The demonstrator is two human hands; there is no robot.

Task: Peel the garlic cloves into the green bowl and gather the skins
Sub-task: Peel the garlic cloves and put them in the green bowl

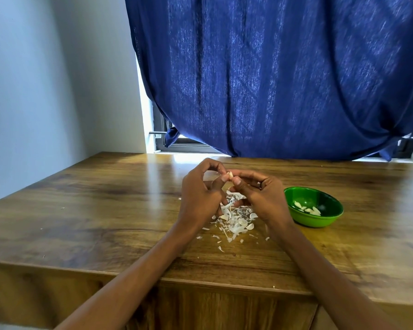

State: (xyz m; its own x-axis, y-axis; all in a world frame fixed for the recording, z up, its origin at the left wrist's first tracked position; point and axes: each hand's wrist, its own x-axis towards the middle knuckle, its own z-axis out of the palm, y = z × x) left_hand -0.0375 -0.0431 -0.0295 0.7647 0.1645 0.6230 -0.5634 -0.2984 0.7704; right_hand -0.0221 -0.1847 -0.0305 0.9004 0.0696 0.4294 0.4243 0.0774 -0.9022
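Both my hands, left hand (pixel 200 194) and right hand (pixel 260 196), pinch one garlic clove (pixel 230 175) mid-peel; next, I drop it into the green bowl (pixel 329 221)

The small pale garlic clove (pixel 230 175) is mostly hidden by fingertips; the blue fabric curtain (pixel 284 75) covers the window.

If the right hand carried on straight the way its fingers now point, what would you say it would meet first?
The right hand points leftward at the garlic clove it already pinches; just past that are the left hand's fingertips, so it would likely meet those first, though depth is unclear.
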